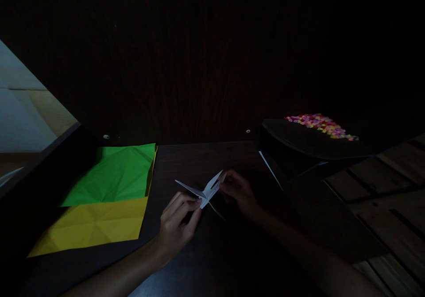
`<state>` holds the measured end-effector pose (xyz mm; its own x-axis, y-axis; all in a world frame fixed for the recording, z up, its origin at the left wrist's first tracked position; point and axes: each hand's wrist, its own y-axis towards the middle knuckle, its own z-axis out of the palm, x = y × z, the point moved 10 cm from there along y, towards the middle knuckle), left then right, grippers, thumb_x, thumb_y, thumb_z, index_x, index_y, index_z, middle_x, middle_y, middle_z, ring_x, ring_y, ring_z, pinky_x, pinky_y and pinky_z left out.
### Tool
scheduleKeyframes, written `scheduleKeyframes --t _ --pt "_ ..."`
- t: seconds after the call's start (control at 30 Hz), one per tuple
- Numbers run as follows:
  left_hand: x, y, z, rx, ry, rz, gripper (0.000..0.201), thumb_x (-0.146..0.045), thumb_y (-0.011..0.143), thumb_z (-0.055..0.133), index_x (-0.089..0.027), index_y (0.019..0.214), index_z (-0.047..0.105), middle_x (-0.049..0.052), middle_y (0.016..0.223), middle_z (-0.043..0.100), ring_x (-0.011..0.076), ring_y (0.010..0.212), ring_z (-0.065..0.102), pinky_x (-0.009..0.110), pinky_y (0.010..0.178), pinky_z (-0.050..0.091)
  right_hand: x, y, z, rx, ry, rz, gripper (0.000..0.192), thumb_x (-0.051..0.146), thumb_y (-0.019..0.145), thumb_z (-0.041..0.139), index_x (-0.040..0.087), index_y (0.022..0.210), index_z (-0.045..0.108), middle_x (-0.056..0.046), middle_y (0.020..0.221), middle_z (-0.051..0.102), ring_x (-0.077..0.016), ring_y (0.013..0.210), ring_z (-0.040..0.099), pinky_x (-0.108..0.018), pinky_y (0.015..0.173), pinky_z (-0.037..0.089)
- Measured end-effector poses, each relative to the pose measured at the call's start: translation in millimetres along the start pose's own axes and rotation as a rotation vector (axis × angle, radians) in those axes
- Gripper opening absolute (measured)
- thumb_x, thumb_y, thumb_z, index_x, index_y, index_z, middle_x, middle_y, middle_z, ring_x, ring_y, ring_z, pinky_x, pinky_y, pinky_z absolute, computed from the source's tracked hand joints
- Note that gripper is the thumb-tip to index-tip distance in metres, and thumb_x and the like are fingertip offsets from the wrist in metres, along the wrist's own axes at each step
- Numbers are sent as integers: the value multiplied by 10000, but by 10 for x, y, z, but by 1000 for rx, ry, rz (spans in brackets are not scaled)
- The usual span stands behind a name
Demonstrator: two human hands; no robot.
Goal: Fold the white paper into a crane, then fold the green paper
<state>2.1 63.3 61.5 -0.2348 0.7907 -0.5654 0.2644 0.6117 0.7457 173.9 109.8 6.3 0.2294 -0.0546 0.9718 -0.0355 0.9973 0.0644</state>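
Note:
A piece of folded white paper (208, 192), with several pointed flaps spreading outward, is held between my hands above the dark table. My left hand (177, 221) pinches its lower left part between thumb and fingers. On the other side, my right hand (238, 193) has its fingertips closed on a right-hand flap. The right fingers are partly in shadow. To the left lie a creased green paper sheet (116, 173) and, partly under it, a creased yellow paper sheet (96, 224).
A dark panel (186, 67) rises behind the table (199, 155). At the right, a dark rounded shelf (285, 135) carries a pile of small pink, red and yellow pieces (322, 125). A thin white edge (270, 168) lies below it. Wooden slats (392, 190) show at far right.

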Motion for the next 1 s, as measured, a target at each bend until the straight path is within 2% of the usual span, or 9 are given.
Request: scheduleKeyframes --t 0.23,0.5,0.67,1.0 --pt "-17 30 14 9 30 4 174 -20 800 649 -174 882 655 32 773 645 168 721 619 297 622 504 85 -19 22 -7 -54 -41 247 387 755 745 200 791 588 23 710 586 -72 499 473 -166 398 375" --pt "59 1 29 18 26 -34 174 -38 804 649 -187 893 662 37 781 658 178 728 622 312 627 510 83 -59 8 -54 -117 -48 262 412 758 735 207 792 576 25 673 570 -89 515 484 -179 414 380" --pt "90 12 23 14 3 -73 157 -42 810 661 -178 890 663 34 788 669 169 729 632 301 638 513 104 -88 35 -42 -180 -78 229 413 813 686 209 819 583 25 666 568 -86 501 475 -188 422 377" --pt "139 23 30 24 10 -140 83 -94 842 657 -172 868 672 26 766 665 153 692 643 268 614 515 260 -151 18 -99 -463 -249 149 362 865 647 218 826 636 8 667 622 -139 581 580 -252 534 460"
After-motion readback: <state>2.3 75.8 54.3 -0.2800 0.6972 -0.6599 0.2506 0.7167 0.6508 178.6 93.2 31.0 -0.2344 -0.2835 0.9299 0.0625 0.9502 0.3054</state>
